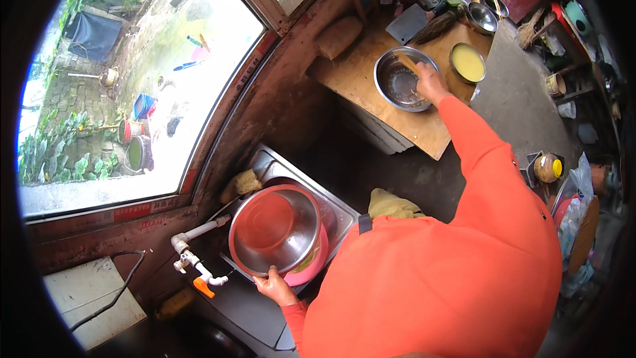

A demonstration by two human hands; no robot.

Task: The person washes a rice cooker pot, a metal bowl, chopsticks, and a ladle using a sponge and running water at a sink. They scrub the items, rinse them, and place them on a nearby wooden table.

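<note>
My left hand (276,288) grips the near rim of a wide stainless steel basin (278,223), which is tilted over the sink. Its shiny inside reflects orange-red. Under it shows a pink plastic basin (310,266) in the steel sink (340,214). On the wooden table, my right hand (431,82) reaches over a steel bowl (397,84) with a dark, wet-looking inside. Its fingers close around a tan stick-like utensil (407,63), possibly chopsticks, lying over the bowl. Beside that bowl stands a smaller bowl of pale yellow liquid (467,62).
A cleaver (406,24), a straw brush (437,27) and several metal bowls (482,17) crowd the table's (348,77) far end. A tap with an orange handle (203,287) juts out beside the sink. A yellow-lidded jar (548,167) stands at the right. The window (149,84) borders the left.
</note>
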